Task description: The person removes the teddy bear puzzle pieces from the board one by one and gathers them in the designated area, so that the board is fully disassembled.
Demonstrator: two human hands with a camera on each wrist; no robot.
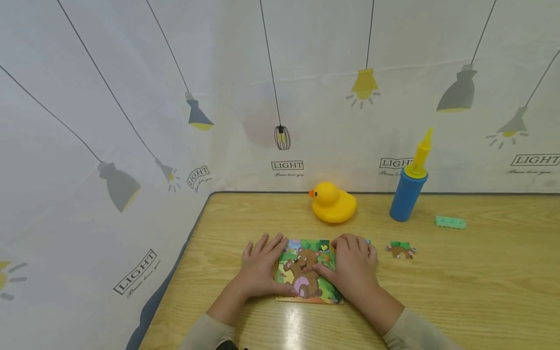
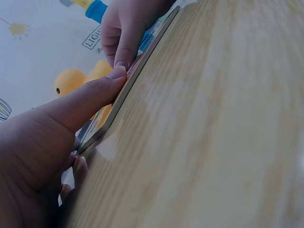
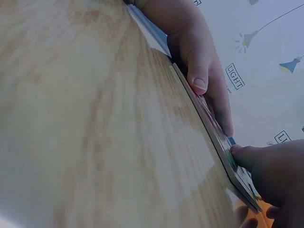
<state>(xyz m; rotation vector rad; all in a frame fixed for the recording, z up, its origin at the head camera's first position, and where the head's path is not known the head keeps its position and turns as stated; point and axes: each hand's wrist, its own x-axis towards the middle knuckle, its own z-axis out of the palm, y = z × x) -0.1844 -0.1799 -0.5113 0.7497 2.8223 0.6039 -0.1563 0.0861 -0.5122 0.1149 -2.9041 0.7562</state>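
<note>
A wall sheet [image 1: 323, 121] printed with lamps backs the counter [image 1: 481, 287]. On the counter the puzzle [image 1: 306, 272] lies flat, near the front, between the person's 2 hands. The left hand [image 1: 258, 274] has its fingers spread along the left edge, the thumb laid over the bottom of the bear picture. The right hand [image 1: 356, 262] bends its fingers over the right side, thumb on the picture; whether it pinches a piece there I cannot tell, as the palm hides it. A blue pump [image 1: 404, 197] and a yellow duck [image 1: 334, 206] stand behind. To the right lie 1 loose piece [image 1: 401, 251] and, farther back, 1 green block [image 1: 450, 223].

The step in hand looks like squaring and pressing the right side home; the next move probably calls for steady left-hand pressure while the right settles that edge.
</note>
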